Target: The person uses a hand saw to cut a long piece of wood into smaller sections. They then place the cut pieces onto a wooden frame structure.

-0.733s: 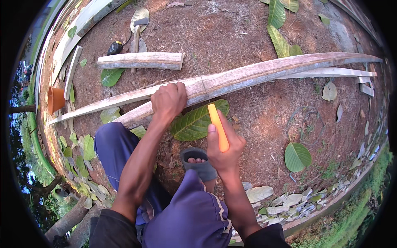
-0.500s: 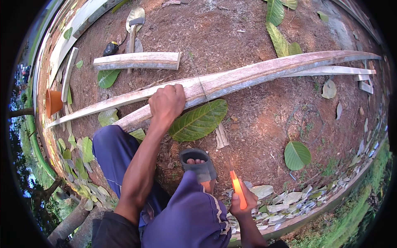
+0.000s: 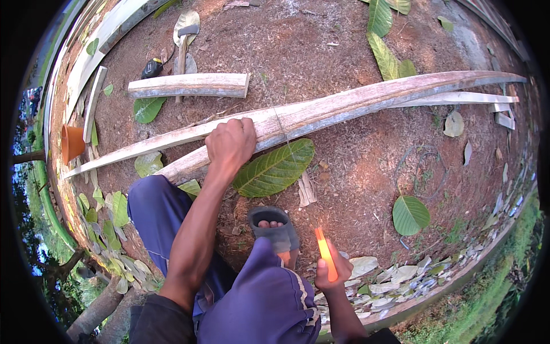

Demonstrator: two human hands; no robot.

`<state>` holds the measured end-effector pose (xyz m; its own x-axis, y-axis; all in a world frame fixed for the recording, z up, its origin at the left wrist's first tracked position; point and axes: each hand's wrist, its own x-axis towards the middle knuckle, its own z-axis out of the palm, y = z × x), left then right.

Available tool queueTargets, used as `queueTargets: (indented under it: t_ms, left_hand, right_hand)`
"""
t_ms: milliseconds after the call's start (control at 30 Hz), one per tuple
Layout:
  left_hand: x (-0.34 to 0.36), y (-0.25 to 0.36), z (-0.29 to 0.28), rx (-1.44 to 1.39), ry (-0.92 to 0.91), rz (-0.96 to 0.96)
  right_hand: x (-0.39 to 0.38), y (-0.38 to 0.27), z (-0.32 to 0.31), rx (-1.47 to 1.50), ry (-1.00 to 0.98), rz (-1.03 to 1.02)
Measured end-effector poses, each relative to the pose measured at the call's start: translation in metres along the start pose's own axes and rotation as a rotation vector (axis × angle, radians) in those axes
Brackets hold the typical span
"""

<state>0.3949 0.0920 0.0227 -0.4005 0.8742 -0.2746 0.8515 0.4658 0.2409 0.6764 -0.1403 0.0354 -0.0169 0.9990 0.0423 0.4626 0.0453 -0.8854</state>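
Observation:
Two long wooden strips cross in front of me: a broad, bark-edged one [image 3: 366,103] and a narrower pale one [image 3: 137,150]. A thin wire [image 3: 281,125] loops around them near the crossing. My left hand [image 3: 231,143] is closed over the wood just left of that wire, knuckles up. Low on the right, beside my knee and apart from the wood, my right hand [image 3: 334,268] grips an orange-handled tool [image 3: 325,252]. The handle points up and slightly left; its working end is too thin and blurred to identify.
A hammer [image 3: 182,54] lies partly under a short wooden piece [image 3: 189,85], near a black tape measure [image 3: 152,68]. An orange pot [image 3: 73,143] stands at left. A coil of wire [image 3: 421,166] and large leaves [image 3: 275,167] lie on the soil. My sandalled foot [image 3: 274,229] is below the wood.
My right hand has shifted slightly left and up with the orange-handled tool. My left hand stays on the wood.

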Motion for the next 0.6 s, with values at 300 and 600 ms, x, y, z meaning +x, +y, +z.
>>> queueTargets:
  t_ms: [300, 600]
  left_hand:
    - [-0.002, 0.011, 0.000, 0.012, -0.022, 0.062]
    - [-0.003, 0.005, -0.001, 0.004, -0.010, -0.010]
  right_hand:
    - [0.140, -0.025, 0.071, 0.225, 0.102, -0.053]
    - [-0.015, -0.034, -0.024, -0.042, -0.043, 0.083]
